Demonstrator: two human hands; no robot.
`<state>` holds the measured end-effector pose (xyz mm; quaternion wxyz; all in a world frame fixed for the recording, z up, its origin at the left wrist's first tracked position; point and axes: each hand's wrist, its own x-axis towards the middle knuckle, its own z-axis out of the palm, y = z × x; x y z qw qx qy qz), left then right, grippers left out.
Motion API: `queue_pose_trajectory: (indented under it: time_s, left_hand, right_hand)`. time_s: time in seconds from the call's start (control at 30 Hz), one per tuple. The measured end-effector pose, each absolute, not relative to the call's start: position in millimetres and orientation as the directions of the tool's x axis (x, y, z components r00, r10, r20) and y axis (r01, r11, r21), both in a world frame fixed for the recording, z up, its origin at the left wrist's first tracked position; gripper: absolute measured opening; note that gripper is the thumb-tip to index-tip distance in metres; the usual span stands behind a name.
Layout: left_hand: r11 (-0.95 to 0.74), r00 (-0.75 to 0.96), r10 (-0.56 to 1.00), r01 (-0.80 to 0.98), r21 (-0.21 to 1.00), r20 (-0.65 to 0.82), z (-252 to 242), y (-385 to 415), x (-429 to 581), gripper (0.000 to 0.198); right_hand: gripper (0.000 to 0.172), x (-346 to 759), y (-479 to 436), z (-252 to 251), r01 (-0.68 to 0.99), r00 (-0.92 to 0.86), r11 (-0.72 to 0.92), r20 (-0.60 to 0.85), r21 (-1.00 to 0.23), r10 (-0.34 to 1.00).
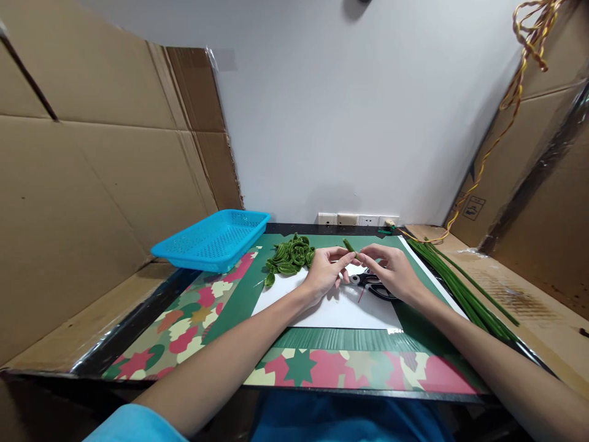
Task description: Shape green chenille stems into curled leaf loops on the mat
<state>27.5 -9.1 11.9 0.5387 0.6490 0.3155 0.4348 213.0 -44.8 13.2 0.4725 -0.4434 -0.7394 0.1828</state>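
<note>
Over the white sheet (294, 310), my left hand (326, 270) and my right hand (389, 269) meet, both closed. Between their fingertips they pinch a short green pipe cleaner piece (348, 245), whose upper end sticks up. Its lower part is hidden by the fingers. Black-handled scissors (380, 290) lie on the sheet under my right hand, their blades partly covered. A thin red line or strip (361, 295) shows beside them. Left of my left hand is a pile of leaf-shaped loops of green pipe cleaner (292, 255).
A blue perforated basket (211, 239) stands at the back left. Long green pipe cleaners (460, 285) lie along the right side. Cardboard walls (92, 184) rise at both sides. A yellow twisted cord (483, 169) hangs down to the sockets (359, 220) at the back wall.
</note>
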Motion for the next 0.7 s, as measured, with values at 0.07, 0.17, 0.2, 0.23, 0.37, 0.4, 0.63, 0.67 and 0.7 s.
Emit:
queue_pose_trajectory:
  time_s: [0.07,0.17,0.2,0.23,0.37,0.4,0.63,0.67,0.7]
  left_hand:
    - [-0.268,0.442,0.862,-0.013,0.963,0.246,10.8,-8.8,26.6,0.048]
    - [-0.335,0.506,0.814,0.01,0.942,0.284,8.1,-10.1,26.7,0.048]
    - [-0.341,0.523,0.802,0.008,0.94,0.287,7.2,-10.8,27.0,0.048]
    - [-0.341,0.537,0.794,0.006,0.94,0.285,6.5,-11.5,27.5,0.049]
    - [-0.353,0.541,0.792,0.03,0.935,0.282,5.8,-12.9,28.8,0.046]
    - [-0.356,0.53,0.798,0.035,0.934,0.285,6.2,-12.7,28.9,0.045]
    - [-0.262,0.46,0.86,0.024,0.965,0.222,10.0,-10.4,28.4,0.036]
    - [-0.248,0.458,0.864,0.023,0.968,0.21,10.7,-10.6,28.2,0.034]
    - [-0.239,0.458,0.866,0.021,0.971,0.203,11.4,-11.0,28.0,0.033]
  right_hand:
    - [0.03,212.5,-44.8,13.0,0.475,-0.123,0.534,0.549,-0.699,0.827]
    - [0.025,213.5,-44.8,12.7,0.439,-0.114,0.553,0.567,-0.708,0.816]
    - [0.024,214.0,-44.8,12.9,0.433,-0.119,0.561,0.572,-0.706,0.812]
    - [0.024,214.5,-44.7,13.2,0.431,-0.122,0.566,0.576,-0.703,0.808]
    - [0.027,215.2,-43.3,14.6,0.422,-0.086,0.539,0.56,-0.729,0.824]
    - [0.029,215.3,-42.6,14.6,0.404,-0.073,0.524,0.544,-0.75,0.836]
    - [0.04,217.0,-38.0,11.7,0.162,0.018,0.445,0.454,-0.881,0.891]
    - [0.041,217.1,-37.8,11.8,0.139,0.032,0.439,0.447,-0.888,0.894]
    - [0.041,217.2,-37.8,12.2,0.125,0.044,0.433,0.441,-0.893,0.897]
